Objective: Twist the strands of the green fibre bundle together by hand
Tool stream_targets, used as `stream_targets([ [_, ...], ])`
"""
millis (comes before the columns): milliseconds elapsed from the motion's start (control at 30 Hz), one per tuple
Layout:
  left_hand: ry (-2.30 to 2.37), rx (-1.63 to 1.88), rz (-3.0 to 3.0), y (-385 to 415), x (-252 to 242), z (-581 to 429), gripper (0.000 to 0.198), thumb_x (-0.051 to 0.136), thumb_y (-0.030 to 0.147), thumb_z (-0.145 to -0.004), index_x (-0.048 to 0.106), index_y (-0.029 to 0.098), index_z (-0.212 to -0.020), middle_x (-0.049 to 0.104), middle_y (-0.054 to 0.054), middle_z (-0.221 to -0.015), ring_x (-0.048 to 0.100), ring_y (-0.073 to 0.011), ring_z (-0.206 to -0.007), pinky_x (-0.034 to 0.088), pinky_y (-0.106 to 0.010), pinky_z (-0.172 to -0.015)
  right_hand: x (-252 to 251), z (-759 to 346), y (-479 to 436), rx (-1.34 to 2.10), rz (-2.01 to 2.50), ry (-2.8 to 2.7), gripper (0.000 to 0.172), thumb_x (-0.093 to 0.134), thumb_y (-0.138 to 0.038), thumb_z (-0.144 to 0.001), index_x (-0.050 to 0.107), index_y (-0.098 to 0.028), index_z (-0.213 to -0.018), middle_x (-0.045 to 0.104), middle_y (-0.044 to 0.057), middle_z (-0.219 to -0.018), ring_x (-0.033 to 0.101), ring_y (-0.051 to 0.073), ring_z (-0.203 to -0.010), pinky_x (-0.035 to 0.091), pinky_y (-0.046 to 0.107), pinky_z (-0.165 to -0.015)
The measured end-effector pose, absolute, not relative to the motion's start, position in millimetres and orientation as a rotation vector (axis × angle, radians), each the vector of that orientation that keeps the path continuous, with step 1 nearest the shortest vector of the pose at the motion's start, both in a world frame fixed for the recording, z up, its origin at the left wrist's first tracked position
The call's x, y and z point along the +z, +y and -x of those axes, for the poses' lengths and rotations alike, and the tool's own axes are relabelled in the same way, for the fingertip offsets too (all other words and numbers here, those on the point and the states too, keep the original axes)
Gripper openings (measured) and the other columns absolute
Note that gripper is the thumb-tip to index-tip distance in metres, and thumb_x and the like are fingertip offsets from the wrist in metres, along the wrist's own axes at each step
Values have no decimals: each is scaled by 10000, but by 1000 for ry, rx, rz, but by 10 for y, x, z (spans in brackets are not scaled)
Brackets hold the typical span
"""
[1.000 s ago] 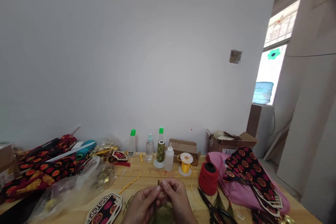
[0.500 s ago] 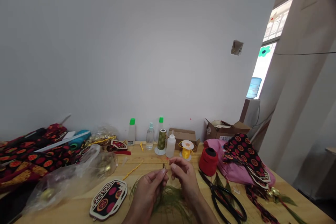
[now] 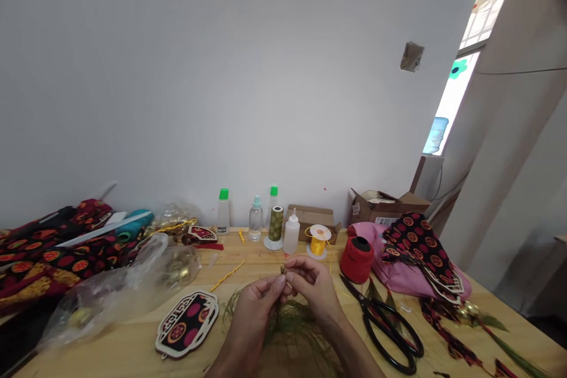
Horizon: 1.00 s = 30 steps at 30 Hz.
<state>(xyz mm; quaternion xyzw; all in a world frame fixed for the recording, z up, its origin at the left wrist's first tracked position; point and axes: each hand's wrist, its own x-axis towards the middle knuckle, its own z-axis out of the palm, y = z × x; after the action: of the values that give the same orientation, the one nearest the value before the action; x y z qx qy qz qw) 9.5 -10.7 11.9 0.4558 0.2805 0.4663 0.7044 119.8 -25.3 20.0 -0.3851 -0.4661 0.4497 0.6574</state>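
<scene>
My left hand (image 3: 257, 307) and my right hand (image 3: 312, 288) meet over the middle of the wooden table (image 3: 239, 286). Their fingertips pinch the top of a bundle of thin olive-green threads (image 3: 287, 322), whose loose strands fan out on the table under my wrists. A small dark tip of the bundle pokes up between my thumbs. Large black scissors (image 3: 386, 331) lie just right of my right forearm. A flat fan-shaped piece with red dots (image 3: 186, 323) lies left of my left hand.
Along the wall stand glue bottles (image 3: 223, 211), an olive thread cone (image 3: 275, 225), a yellow cord spool (image 3: 318, 242) and a red thread cone (image 3: 355, 260). Patterned fabric (image 3: 48, 251) and a plastic bag (image 3: 119, 292) fill the left; pink cloth (image 3: 401, 274) and cardboard boxes (image 3: 385, 205) the right.
The camera has tilted down and shown more of the table. My hands stay together on the green threads, fingers shifting slightly at the bundle's top.
</scene>
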Motion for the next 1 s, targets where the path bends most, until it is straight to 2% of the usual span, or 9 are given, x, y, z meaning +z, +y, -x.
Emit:
stream_targets([
  [467, 688, 1033, -1097, -85, 78, -91, 226, 645, 352, -597, 625, 139, -524, 528, 17, -498, 426, -100, -508, 324, -202, -517, 298, -1218, -297, 934, 954, -1108, 27, 620, -152, -553, 621, -146, -579, 534, -41, -464, 498, 83, -411, 385, 177, -383],
  [633, 710, 1049, -1170, -65, 70, -77, 210, 635, 332, -617, 633, 144, -524, 541, 23, -486, 448, -105, -526, 337, -206, -566, 306, -1244, -293, 921, 999, -1131, 30, 603, -127, -547, 620, -134, -571, 533, -39, -511, 494, 70, -419, 380, 167, -389],
  [1000, 763, 1050, -1234, -83, 118, -81, 217, 639, 335, -608, 626, 143, -507, 531, 16, -475, 432, -108, -513, 333, -210, -553, 271, -1283, -286, 875, 1108, -1178, 60, 592, -168, -569, 605, -109, -579, 527, -26, -515, 430, 54, -395, 362, 180, -388],
])
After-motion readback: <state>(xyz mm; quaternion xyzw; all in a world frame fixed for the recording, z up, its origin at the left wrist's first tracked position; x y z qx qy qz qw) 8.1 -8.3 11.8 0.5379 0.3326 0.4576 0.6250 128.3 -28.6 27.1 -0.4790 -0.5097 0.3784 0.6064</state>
